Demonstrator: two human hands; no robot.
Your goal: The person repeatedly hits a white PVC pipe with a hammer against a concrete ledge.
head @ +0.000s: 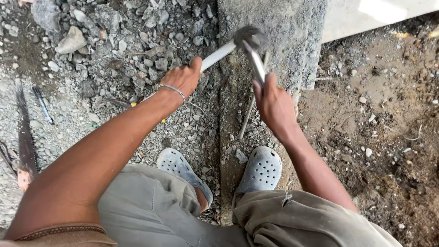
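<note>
Centrally, a grey concrete strip runs from near to far, its left edge meeting loose gravel, its right edge meeting bare soil with open room. Left hand, bracelet at wrist, closed around a pale handle whose blurred dark head hangs over the strip. Right hand closed around a thin metal tool pointing far. Grey perforated clogs stand near. A saw lies far left on gravel. A pale slab sits far right.
</note>
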